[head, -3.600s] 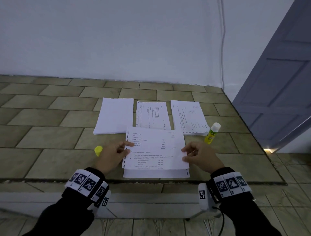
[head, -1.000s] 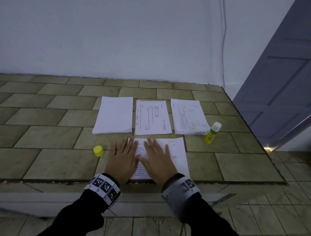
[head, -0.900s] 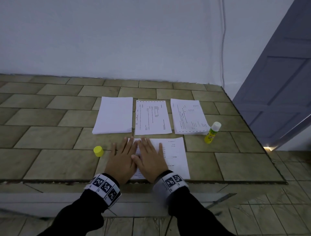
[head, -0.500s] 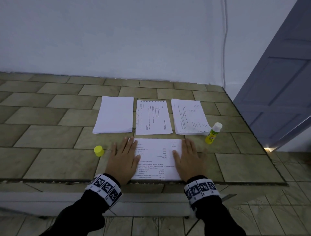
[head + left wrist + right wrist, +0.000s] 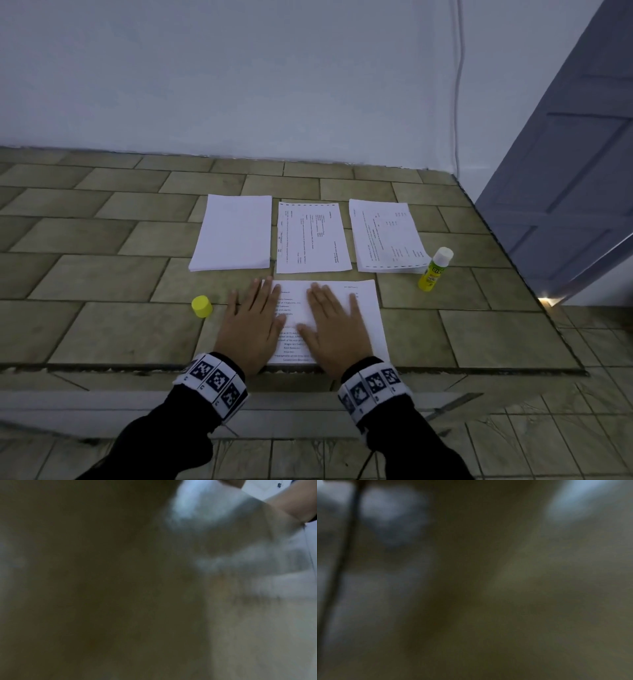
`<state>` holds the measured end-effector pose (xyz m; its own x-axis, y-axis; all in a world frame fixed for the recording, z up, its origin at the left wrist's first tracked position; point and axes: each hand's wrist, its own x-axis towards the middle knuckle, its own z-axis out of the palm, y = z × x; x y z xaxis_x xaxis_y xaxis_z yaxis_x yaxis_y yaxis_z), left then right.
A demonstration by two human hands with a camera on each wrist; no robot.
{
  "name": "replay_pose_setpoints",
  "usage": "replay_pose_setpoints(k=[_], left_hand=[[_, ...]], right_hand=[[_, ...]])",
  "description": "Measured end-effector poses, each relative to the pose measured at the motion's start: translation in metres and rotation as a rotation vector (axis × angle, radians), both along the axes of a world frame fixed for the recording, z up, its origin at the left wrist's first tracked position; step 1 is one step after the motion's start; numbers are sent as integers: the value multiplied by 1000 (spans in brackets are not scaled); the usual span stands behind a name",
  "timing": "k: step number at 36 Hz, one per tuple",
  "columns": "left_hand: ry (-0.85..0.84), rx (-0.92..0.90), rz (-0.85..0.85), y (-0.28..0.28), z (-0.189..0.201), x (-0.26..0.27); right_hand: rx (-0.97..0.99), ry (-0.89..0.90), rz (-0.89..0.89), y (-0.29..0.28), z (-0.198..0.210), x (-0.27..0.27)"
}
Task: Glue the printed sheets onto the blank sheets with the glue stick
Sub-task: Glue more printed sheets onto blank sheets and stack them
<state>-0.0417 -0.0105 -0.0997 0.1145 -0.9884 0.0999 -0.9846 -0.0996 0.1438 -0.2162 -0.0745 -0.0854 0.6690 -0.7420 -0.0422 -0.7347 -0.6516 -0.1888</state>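
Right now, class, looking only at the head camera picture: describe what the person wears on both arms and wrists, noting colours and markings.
Both arms are covered by long black sleeves reaching the wrists. Around each wrist sits a white band printed with square black-and-white coded markers, like small pixel patterns, several side by side. The bare left hand and bare right hand wear no gloves, and no rings show. The wrist views are too blurred to add detail.

A pale, bluish-white plastered wall (image 5: 239,75) fills the twelve o'clock half of the head view, with a thin white cable (image 5: 458,85) running down it toward one o'clock. Below lies a raised surface of olive-brown rectangular tiles (image 5: 102,274) laid brick-fashion. At three o'clock stands a grey-blue panelled door (image 5: 575,178), a small warm glow (image 5: 548,300) at its foot. Lower tiled flooring (image 5: 548,428) sits at five o'clock. Both wrist views are dim and blurred, perhaps tile.
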Motion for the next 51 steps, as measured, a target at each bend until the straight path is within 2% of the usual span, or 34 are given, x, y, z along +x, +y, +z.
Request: replay_pose_setpoints(k=[6, 11, 13, 17, 19, 23, 26, 28, 33, 36, 39, 44, 51], left_hand=[[5, 41, 14, -1, -1, -1], [30, 43, 28, 0, -1, -1], [26, 39, 29, -1, -1, -1], [12, 43, 20, -1, 1, -1], [5, 42, 6, -1, 2, -1], [-7, 57, 19, -1, 2, -2], [-1, 67, 25, 0, 1, -1], [2, 65, 26, 1, 0, -1], [11, 74, 27, 0, 0, -1], [35, 88, 14, 0, -1, 0], [29, 101, 17, 0, 1, 1], [42, 165, 26, -1, 7, -2], [11, 260, 48, 0, 19, -8]], right_hand=[[5, 99, -227, -22, 5, -53], [-47, 187, -347, -17, 9, -36], [-69, 117, -315, -8, 12, -19], [33, 14, -26, 7, 13, 21], [65, -3, 27, 8, 10, 29], [-1, -1, -12, 1, 0, 13], [14, 62, -164, -16, 3, -17], [72, 41, -260, -26, 5, -39], [150, 73, -271, -36, 13, -63], [360, -94, -305, -37, 36, -65], [449, -225, -225, -31, 72, -68], [355, -111, -127, -40, 97, -66], [212, 120, -127, -70, 70, -40]])
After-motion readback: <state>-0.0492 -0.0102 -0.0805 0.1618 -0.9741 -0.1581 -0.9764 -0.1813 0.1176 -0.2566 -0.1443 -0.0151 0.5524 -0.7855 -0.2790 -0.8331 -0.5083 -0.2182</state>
